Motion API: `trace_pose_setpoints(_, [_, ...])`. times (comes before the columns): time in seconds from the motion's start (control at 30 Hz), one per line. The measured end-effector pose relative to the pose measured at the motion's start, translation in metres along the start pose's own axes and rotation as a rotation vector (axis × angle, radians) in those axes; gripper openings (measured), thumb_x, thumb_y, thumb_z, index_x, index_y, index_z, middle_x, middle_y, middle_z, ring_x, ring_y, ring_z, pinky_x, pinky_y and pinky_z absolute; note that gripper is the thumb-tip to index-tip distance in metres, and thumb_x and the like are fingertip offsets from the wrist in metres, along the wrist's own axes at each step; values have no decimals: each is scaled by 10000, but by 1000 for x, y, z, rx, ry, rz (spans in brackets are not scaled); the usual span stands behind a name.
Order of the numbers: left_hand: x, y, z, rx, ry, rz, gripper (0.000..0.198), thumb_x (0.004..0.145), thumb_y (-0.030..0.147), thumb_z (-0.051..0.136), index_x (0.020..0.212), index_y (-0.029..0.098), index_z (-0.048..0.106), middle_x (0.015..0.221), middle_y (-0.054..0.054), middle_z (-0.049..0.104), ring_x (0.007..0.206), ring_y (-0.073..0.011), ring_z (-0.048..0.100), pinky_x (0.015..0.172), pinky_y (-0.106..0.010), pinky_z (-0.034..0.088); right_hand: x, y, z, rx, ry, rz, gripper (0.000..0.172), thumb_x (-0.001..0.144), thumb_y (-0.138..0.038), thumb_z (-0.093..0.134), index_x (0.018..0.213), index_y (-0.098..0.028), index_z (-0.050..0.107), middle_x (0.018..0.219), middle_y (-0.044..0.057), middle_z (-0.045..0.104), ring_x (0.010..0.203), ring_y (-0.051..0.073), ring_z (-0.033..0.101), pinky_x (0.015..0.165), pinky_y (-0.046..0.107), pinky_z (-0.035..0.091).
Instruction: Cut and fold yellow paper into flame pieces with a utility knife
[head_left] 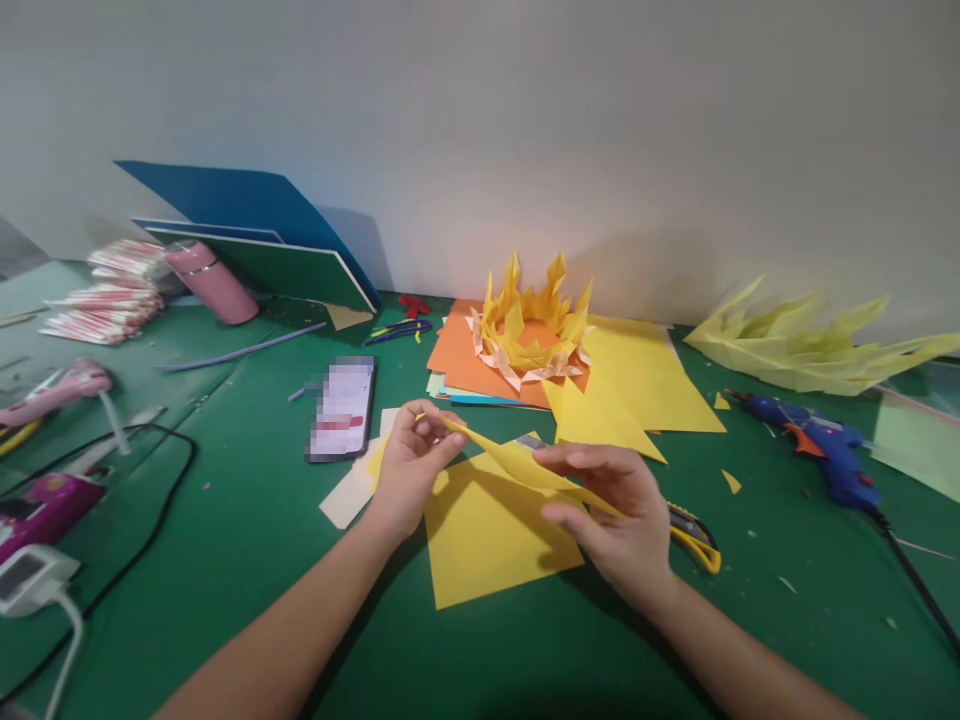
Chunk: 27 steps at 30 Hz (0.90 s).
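Between my two hands a piece of yellow paper [517, 463] is lifted, tilted down toward the right. My left hand [416, 460] pinches its left end between thumb and fingers. On the right end, my right hand [619, 515] has its fingers above the paper and its thumb below. Beneath lies a flat yellow paper sheet [480, 550] on the green table. A utility knife [694, 535] with a yellow handle lies beside my right hand, partly hidden by it. Pale paper strips [349, 490] lie beside my left hand.
Behind stands a folded-paper crown [532, 325] on orange paper [454, 345]. Left are a phone [343, 410], a pink bottle [212, 283] and a black cable [176, 490]. Right are a blue glue gun [825, 450] and a pale yellow paper crown [810, 345]. A wall closes the back.
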<state>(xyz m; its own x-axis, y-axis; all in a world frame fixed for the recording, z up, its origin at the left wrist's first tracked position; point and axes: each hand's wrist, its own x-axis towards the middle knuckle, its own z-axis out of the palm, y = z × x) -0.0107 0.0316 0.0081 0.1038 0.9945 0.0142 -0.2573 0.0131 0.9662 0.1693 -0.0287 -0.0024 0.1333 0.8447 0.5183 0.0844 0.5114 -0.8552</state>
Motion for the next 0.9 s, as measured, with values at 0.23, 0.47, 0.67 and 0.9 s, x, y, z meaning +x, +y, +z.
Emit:
trace_pose_setpoints(0.23, [-6,4,5,-167,-170,-229,415,709,246,729,1047,230,489,872,18,612,759,-114,566,745,-258,458,6,-2,-6,-341,-187,-349,126,875,-206,550,986,-265,555,915,58,656,841,205,625,761,377,493])
trace_pose_setpoints(0.47, [-2,-4,2,54,-78,-138,428,665,178,729,1030,218,510,1087,-8,541,636,-55,464,617,-202,419,3,-13,-4,-756,-558,-730,249,963,-147,402,933,-218,638,866,1,715,772,137,588,747,287,422])
trace_pose_setpoints(0.67, [0,-9,0,274,-85,-101,352,673,146,674,944,209,458,992,13,525,534,-31,405,517,-188,355,2,-14,-4,-816,-706,-769,255,975,-141,382,1002,-186,631,989,7,704,914,140,574,868,285,402])
trace_pose_setpoints(0.9, [-1,-17,0,380,-192,-23,444,756,129,579,1144,252,401,1206,-56,516,599,-55,505,625,-253,467,-2,-3,-11,-805,-758,-651,262,965,-135,366,936,-172,624,1001,46,685,947,179,557,864,332,408])
